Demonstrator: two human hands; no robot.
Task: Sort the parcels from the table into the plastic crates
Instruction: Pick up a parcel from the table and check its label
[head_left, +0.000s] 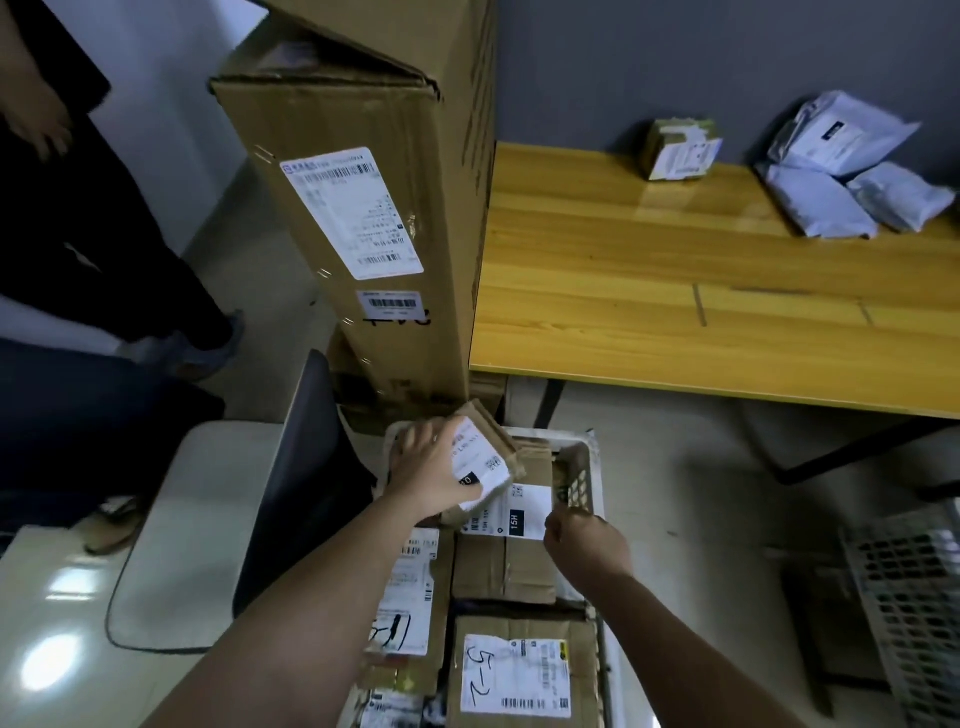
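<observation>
Glossy wooden table (675, 291), rectangular cardboard parcels (504, 566)

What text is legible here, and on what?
"5-2", handwritten: label of the nearest box in the crate.
"15H", white on black: label of the box by the right hand.
Dark handwritten marks, unreadable: label of the left box.
Small box held by the left hand: print blurred.
Tall carton: labels and barcodes too small.
Table parcels: unreadable.

Dim, soft-focus view; floor (52, 660) glare, warped edges.
</observation>
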